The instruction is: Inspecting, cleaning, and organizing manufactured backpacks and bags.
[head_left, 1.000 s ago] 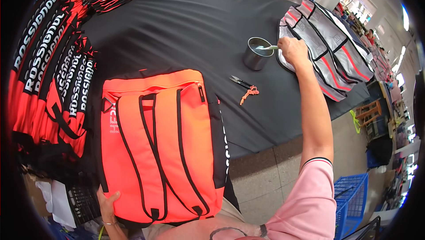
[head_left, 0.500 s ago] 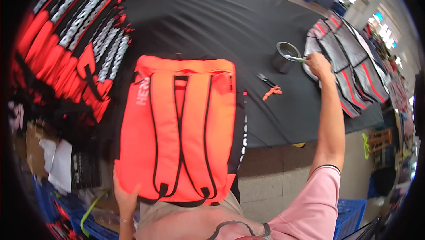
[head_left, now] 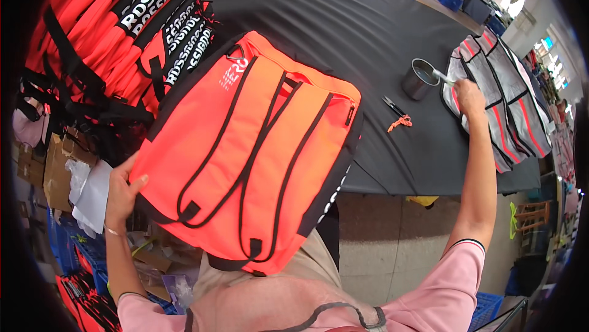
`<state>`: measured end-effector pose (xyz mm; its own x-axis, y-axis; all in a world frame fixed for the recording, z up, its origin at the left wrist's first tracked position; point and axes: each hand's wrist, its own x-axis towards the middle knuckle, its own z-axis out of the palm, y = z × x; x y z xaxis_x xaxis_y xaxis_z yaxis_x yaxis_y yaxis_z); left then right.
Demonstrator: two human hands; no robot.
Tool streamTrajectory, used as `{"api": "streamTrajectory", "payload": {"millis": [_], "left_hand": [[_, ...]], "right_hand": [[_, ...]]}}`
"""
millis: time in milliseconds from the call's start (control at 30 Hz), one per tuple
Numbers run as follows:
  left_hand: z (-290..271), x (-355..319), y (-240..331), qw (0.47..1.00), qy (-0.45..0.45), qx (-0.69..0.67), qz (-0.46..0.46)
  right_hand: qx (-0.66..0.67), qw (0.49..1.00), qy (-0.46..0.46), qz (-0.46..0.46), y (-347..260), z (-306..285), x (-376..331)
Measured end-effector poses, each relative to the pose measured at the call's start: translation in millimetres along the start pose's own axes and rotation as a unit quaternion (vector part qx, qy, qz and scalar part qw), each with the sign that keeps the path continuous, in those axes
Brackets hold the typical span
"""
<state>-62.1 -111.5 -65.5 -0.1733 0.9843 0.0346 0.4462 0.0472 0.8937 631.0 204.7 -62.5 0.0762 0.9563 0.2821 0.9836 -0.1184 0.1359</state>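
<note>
A bright orange-red backpack [head_left: 202,129] with black edging lies tilted across the near table edge and my lap, its two shoulder straps facing up. My left hand [head_left: 124,191] grips its lower left corner, thumb on top. Out to the right, my right hand [head_left: 469,97] is closed around a small pale brush [head_left: 446,79], whose tip is over the rim of a dark grey metal cup [head_left: 418,82]. Next to the cup lies a pair of small scissors [head_left: 397,113] with orange-red wrapping on the handles.
A black cloth covers the table [head_left: 319,31]. Stacked orange-red and black bags [head_left: 123,31] rise at the left. Grey panels with red stripes [head_left: 500,99] lie at the right. Cardboard boxes [head_left: 58,169] and a blue crate [head_left: 488,307] stand lower down.
The backpack has turned clockwise, its top going right and its lower left corner rising with my left hand. The brush tip has come up from inside the cup toward its rim.
</note>
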Motion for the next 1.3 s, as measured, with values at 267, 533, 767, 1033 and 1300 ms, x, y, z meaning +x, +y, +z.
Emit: {"api": "streamTrajectory", "payload": {"millis": [267, 533, 767, 1033, 1300], "left_hand": [[14, 39, 14, 0.883, -0.051, 0.464, -0.042], [152, 104, 112, 0.887, -0.038, 0.315, 0.335], [282, 156, 50, 0.835, -0.153, 0.434, 0.301], [269, 102, -35, 0.890, -0.118, 0.297, 0.327], [267, 104, -24, 0.897, -0.110, 0.279, 0.324]], "right_hand": [[0.034, 0.999, -0.011, 0.028, 13, 44, -37], [0.316, 0.934, -0.004, 0.169, -28, 20, -55], [0.481, 0.875, -0.049, -0.019, -134, -15, -139], [0.422, 0.875, 0.006, -0.236, -208, -25, -162], [0.191, 0.932, -0.062, -0.303, -264, 4, -129]]}}
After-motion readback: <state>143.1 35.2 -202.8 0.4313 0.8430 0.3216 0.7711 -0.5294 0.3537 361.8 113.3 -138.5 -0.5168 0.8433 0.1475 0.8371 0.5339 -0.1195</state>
